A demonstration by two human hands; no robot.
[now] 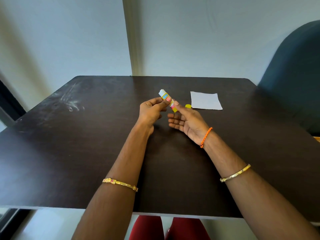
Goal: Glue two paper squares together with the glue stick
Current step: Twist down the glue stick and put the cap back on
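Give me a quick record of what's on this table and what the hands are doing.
left hand: grips glue stick near its top
right hand: pinches its yellow base
glue stick: cap off, tilted, above table
cap: yellow, on table, beside paper
paper: white, flat, right of hands; one sheet or two unclear
table: dark

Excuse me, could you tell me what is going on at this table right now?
A person is holding an uncapped yellow-and-white glue stick above the dark table. The left hand grips its upper part, while the right hand pinches its yellow base, perhaps to twist it. The small yellow cap lies on the table beside a white paper square; whether that is one sheet or two stacked, I cannot tell.
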